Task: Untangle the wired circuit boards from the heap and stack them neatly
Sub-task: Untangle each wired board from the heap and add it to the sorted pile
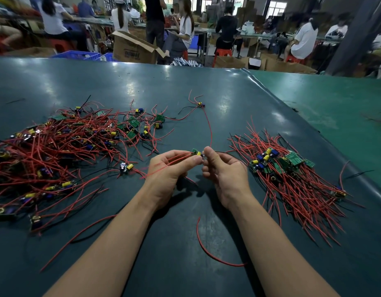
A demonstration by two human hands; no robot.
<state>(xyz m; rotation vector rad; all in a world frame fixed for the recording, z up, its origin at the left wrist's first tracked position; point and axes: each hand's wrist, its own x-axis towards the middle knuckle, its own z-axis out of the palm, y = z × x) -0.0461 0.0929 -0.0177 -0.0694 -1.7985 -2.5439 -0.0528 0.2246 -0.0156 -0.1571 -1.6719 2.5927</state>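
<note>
Your left hand (168,168) and right hand (219,168) pinch one circuit board (195,152) at centre; its red wire (209,129) trails toward twelve o'clock, likely snagging the stray board (200,105) if you tug.

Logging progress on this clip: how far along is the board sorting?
Partly done. Done: a stack of boards lies on the right, wires roughly aligned. In hand: the left hand and right hand both pinch one small board between them. Left: a big tangled heap on the left, plus a stray board farther back.
</note>
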